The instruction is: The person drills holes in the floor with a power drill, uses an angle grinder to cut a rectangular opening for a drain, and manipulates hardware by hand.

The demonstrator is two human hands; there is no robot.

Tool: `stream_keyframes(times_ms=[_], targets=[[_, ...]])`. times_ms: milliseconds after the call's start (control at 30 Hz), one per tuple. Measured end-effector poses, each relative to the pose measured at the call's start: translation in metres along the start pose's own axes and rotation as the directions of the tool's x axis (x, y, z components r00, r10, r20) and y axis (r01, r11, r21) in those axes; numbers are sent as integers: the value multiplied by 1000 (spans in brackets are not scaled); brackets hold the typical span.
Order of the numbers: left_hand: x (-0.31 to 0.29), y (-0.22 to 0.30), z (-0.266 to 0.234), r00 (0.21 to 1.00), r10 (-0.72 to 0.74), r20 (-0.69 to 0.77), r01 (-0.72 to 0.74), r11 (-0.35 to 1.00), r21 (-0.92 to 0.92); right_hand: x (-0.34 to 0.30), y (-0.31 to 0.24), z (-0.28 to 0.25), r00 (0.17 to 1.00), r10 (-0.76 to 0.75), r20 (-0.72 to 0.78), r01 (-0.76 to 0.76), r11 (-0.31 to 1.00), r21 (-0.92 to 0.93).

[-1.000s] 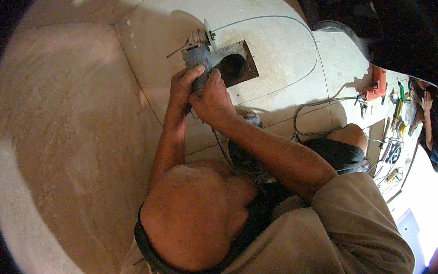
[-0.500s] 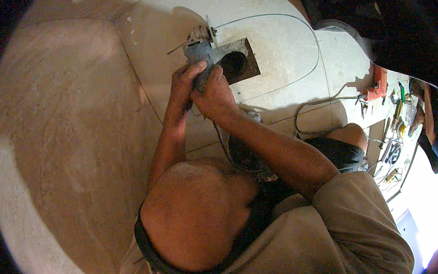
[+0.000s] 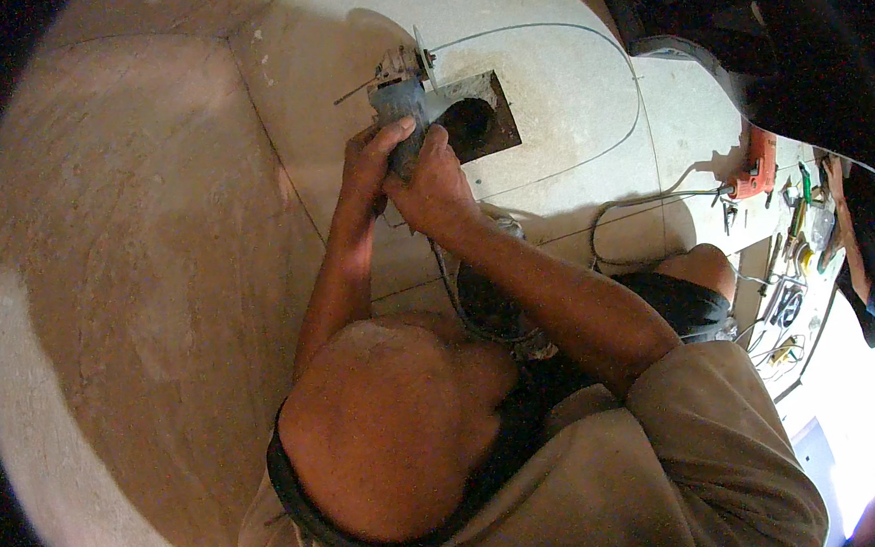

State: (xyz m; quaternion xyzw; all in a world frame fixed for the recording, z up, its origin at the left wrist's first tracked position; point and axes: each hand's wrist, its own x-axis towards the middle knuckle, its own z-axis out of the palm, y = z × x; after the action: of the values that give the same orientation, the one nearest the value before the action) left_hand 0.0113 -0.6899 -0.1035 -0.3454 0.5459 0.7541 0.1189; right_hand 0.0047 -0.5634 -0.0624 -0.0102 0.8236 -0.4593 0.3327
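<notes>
My left hand (image 3: pixel 373 162) and my right hand (image 3: pixel 434 185) are both closed around the grey-blue body of an angle grinder (image 3: pixel 403 110). The grinder's metal head points away from me. Its thin disc (image 3: pixel 424 59) is seen nearly edge-on, standing upright at the right of the head, and a thin rod sticks out to the left. I cannot tell whether the disc is spinning. Just right of the grinder, a square cutout (image 3: pixel 505 129) in the pale floor tile surrounds a dark round hole (image 3: pixel 468 123). A curved line (image 3: pixel 639 96) is marked on the tile around the cutout.
My bent knee (image 3: pixel 386 417) rises close below my forearms. The cord (image 3: pixel 449 291) hangs beside it. To the right lie an orange-red power tool (image 3: pixel 755 169) with a dark cable and several scattered hand tools (image 3: pixel 800 221). A large dark shape (image 3: pixel 744 44) fills the upper right.
Both hands keep their hold on the grinder, which has shifted very slightly to the right. At the far right edge, a brown and dark shape has moved.
</notes>
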Motion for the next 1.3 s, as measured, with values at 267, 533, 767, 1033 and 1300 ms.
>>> stream_keyframes(times_ms=[267, 533, 767, 1033, 1300], targets=[[2, -3, -2, 1000, -18, 1, 18, 1000, -15, 1, 4, 3, 999, -44, -30, 44, 999, -23], [-22, -6, -2, 998, 38, 46, -29, 983, -180, -18, -7, -15, 996, -85, 1, 84, 987, -135], [-68, -10, -19, 975, -94, 203, 108, 992, -61, -65, 4, -41, 980, -88, 179, 128, 967, -222], [-122, -6, -13, 930, -301, 212, 269, 948, 168, -121, 30, -42, 970, -91, 225, 147, 958, -247], [-143, -26, 18, 922, -309, 234, 280, 948, 151, -156, 53, -46, 989, -123, 77, 133, 982, -134]])
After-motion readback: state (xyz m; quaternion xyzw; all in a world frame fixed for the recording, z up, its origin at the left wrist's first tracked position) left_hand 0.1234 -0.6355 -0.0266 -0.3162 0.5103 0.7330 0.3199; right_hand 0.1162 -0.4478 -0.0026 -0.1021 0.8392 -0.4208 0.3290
